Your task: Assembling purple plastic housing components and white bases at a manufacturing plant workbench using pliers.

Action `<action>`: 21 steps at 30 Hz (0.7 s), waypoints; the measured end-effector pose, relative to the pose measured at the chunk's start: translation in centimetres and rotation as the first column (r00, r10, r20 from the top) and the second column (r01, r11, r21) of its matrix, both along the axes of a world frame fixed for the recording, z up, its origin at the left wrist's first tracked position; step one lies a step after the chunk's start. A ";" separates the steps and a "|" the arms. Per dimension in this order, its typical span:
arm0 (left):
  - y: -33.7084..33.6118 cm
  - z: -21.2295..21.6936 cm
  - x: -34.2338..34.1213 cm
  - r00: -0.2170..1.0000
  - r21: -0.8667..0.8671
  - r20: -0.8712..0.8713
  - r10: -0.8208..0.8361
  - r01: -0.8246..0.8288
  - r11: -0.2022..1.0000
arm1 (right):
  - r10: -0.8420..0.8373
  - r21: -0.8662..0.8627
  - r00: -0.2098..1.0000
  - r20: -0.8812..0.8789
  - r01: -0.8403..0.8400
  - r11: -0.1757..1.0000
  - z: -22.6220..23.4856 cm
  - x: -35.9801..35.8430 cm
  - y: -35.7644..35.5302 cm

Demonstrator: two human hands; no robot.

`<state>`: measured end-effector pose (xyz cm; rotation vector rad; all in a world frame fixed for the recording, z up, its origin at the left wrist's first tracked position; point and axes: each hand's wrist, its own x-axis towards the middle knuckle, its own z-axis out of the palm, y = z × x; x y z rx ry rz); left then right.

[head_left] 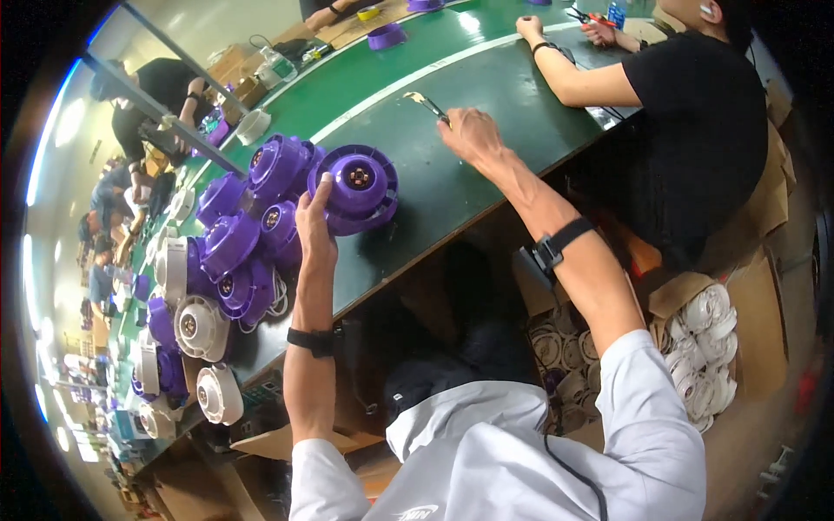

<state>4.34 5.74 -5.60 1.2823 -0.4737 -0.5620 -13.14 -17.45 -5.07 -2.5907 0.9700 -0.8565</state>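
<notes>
My left hand (314, 227) grips a round purple plastic motor housing (358, 187) by its near rim and holds it tilted on the green conveyor belt (452, 174). My right hand (469, 135) reaches further out over the belt and pinches a small metal tool with a yellowish tip (426, 104). Both wrists wear black bands.
A pile of purple housings (252, 226) and white round housings (204, 347) crowds the belt to my left. A person in a black shirt (695, 113) works on my right. Cardboard boxes with white and grey round parts (704, 347) stand below the bench. More workers sit far left.
</notes>
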 end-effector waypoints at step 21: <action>-1.4 0.2 -3.3 0.994 -0.131 0.099 -0.052 0.065 0.989 | 0.057 0.413 0.998 -0.029 -0.040 0.910 1.8 -4.7 3.8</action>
